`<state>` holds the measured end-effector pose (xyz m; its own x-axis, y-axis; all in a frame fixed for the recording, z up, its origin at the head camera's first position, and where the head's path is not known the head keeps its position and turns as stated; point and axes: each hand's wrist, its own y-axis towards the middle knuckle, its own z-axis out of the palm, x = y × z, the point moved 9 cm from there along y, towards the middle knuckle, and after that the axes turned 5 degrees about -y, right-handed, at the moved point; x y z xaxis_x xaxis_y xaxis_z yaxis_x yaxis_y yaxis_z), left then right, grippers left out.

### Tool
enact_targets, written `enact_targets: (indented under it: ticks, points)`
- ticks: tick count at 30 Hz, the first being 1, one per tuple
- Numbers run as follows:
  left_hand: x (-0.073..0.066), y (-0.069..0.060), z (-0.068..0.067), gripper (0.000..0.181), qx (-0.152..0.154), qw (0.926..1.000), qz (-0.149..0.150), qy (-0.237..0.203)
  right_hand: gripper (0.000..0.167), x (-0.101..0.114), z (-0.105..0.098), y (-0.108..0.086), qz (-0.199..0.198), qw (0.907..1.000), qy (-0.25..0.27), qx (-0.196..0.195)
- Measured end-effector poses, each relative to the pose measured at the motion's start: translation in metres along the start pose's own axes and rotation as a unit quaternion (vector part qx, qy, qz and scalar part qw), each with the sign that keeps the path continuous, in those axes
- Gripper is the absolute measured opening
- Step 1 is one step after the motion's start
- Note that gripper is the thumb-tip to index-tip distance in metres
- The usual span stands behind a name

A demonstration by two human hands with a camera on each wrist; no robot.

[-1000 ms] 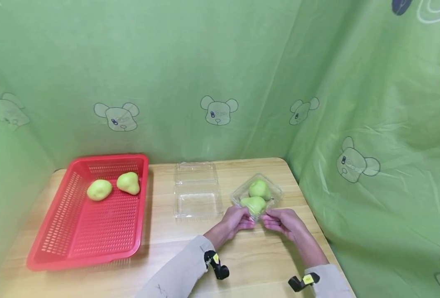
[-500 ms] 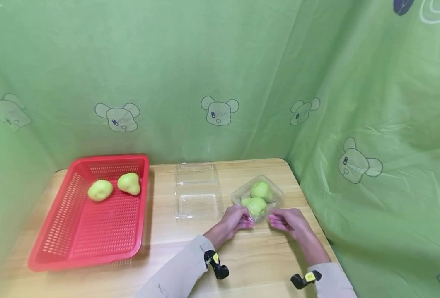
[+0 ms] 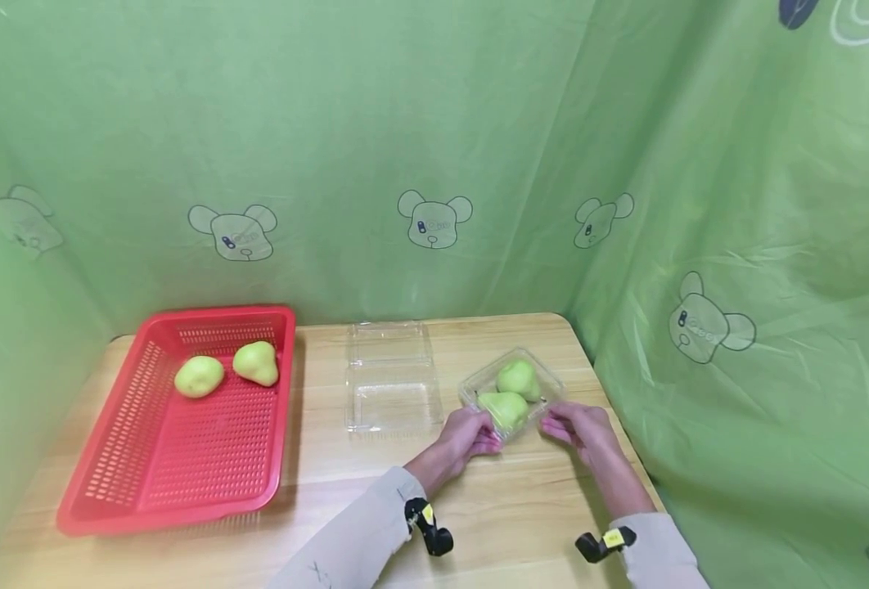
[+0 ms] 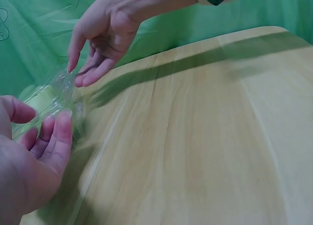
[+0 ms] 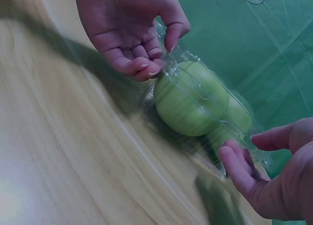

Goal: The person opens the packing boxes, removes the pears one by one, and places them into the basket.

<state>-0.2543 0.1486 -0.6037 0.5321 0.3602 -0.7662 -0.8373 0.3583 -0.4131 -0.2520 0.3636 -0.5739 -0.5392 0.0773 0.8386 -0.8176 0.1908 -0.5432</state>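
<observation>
A clear plastic clamshell box [image 3: 550, 378] sits turned cornerwise on the table's right side, its lid over two green pears [image 3: 519, 379]. My left hand [image 3: 467, 432] pinches the box's near corner between thumb and fingers. At the right part of the near edge, my right hand [image 3: 580, 431] has thumb and fingertips on the rim. The right wrist view shows the left hand [image 5: 132, 34] pinching one end of the lid edge, and the right hand [image 5: 274, 171] with its thumb above and fingers below the other end.
An unfolded clear clamshell box [image 3: 393, 401] lies left of the hands. Further left stands a red perforated basket [image 3: 280, 442] holding two more green pears [image 3: 255, 363]. A green curtain [image 3: 331, 164] closes in the table [image 3: 493, 523] at the back and sides.
My right hand has slid to the right along the box's near edge, away from the left hand. The left hand has stayed at its corner, and the pears have barely shifted.
</observation>
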Motion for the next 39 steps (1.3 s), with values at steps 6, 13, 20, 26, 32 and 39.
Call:
enact_targets:
  ticks: [6, 13, 20, 26, 32, 39]
  points:
    - [0.003, -0.002, 0.000, 0.015, -0.038, 0.9988, 0.016, -0.025, 0.055, 0.003, 0.002, -0.001, -0.015, 0.9998, 0.010, 0.005]
    - [0.003, -0.011, 0.000, 0.009, -0.093, 0.9941, 0.040, -0.038, 0.054, 0.000, 0.002, -0.002, -0.018, 0.9995, 0.018, -0.018]
    - [0.005, -0.017, 0.001, 0.010, -0.117, 0.9916, 0.053, -0.013, 0.047, -0.003, 0.004, -0.001, -0.011, 0.9987, 0.041, -0.028]
    - [0.003, -0.019, 0.000, 0.019, -0.143, 0.9868, 0.074, -0.017, 0.030, -0.005, 0.009, -0.001, -0.011, 0.9978, 0.059, -0.029]
    - [0.004, -0.018, 0.000, 0.025, -0.144, 0.9843, 0.095, -0.039, 0.036, -0.006, 0.001, 0.002, -0.005, 0.9979, 0.054, -0.036]
    - [0.004, -0.017, 0.000, 0.030, -0.147, 0.9829, 0.102, -0.042, 0.011, 0.002, -0.014, 0.003, -0.011, 0.9961, 0.072, -0.050]
